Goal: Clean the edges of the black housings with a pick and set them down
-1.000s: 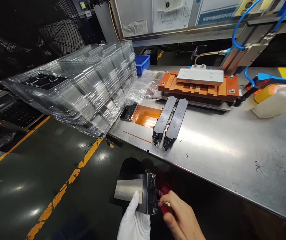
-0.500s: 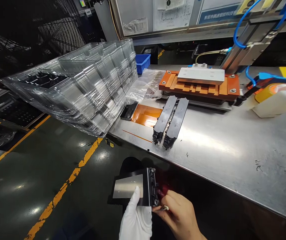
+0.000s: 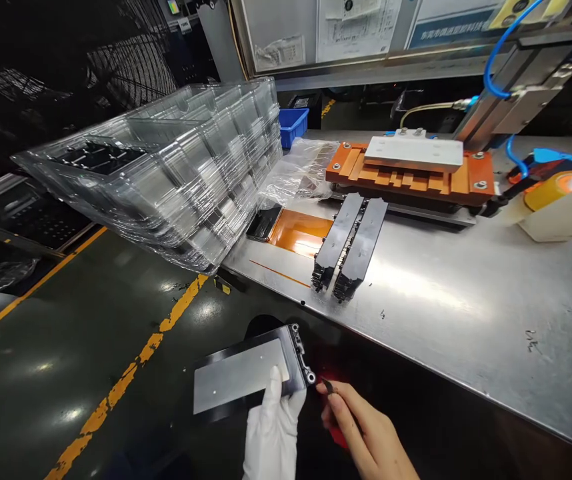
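Note:
My left hand (image 3: 272, 423), in a white glove, grips a flat black plastic part (image 3: 296, 379) with a grey plate set in its face. The thumb lies on the plate and the fingers go underneath, out of sight. On the part's right edge are round bosses and small clips. Just to the right of that edge, apart from it, is my bare right hand (image 3: 361, 423). Its fingers are closed around a small thin tool with a dark tip (image 3: 328, 385); the rest of the tool is mostly hidden. Something red shows below these fingers.
Two long black parts (image 3: 361, 247) lie side by side on the metal bench (image 3: 431, 313), near an orange film sheet (image 3: 301, 233). Behind them stands an orange press fixture (image 3: 411, 177). Stacked clear trays (image 3: 181, 193) overhang the left end; a plastic bottle (image 3: 561, 213) stands right.
The black part has turned and tilted, so more of its grey plate shows. My right hand has moved slightly right, away from the part's edge, and the tool's dark tip is now visible.

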{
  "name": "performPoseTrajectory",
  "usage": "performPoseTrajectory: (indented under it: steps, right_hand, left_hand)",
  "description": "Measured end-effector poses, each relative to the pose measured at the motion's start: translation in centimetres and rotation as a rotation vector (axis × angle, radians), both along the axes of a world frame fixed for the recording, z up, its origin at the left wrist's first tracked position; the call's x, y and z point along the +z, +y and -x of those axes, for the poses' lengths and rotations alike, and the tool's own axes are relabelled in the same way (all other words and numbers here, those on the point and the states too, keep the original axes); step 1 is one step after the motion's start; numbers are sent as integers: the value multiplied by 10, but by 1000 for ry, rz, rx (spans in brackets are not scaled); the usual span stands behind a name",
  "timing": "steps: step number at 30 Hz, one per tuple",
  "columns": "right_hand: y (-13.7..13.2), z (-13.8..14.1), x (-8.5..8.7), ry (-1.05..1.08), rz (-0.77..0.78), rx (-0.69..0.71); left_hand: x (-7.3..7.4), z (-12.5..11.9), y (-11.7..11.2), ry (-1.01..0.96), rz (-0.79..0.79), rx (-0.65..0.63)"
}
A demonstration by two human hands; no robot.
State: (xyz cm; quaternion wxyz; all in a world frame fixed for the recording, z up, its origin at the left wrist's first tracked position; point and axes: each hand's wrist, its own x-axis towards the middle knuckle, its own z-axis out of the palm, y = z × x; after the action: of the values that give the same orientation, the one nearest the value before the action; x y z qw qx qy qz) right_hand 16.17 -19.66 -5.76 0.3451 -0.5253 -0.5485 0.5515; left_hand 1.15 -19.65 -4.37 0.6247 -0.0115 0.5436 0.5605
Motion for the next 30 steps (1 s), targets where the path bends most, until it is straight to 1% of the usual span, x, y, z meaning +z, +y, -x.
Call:
performPoseTrajectory:
  steps: [2, 3, 4, 6, 8, 12, 18, 22, 24, 25, 27, 28, 30]
  right_hand:
    - [-1, 0, 7, 80, 206, 75]
    - [-1, 0, 9, 105, 280, 107]
    - [0, 1, 11, 121, 328, 128]
    - [2, 2, 13, 143, 373, 142]
    - [3, 3, 13, 160, 394, 134]
    - [4, 6, 13, 173, 413, 124]
    - [3, 7, 15, 161, 401, 156]
    - [4, 4, 17, 121, 412, 116]
    - [6, 1, 18, 100, 426, 166]
    - [8, -1, 19, 93, 425, 207]
    - [12, -8, 21, 53, 345, 266]
    - [15, -12, 22, 0, 248, 263]
    - [22, -19, 23, -200, -45, 206]
  left_hand:
    - [1, -4, -2, 22, 11, -21]
    - [1, -6, -3, 47, 8, -12]
    - [1, -9, -5, 86, 1, 7]
    - [-2, -12, -10, 180, -19, 52]
    - [-5, -14, -13, 218, -20, 52]
    - [-10, -13, -17, 206, -17, 46]
    - [-14, -13, -22, 239, -32, 22]
    - [-13, -17, -20, 213, -96, 32]
    - [-9, -17, -16, 187, -107, 47]
    - [-5, -17, -13, 159, -86, 35]
    - [4, -15, -5, 85, -20, 2]
    - [10, -15, 0, 49, 7, -7]
    - [22, -15, 8, 20, 33, 12]
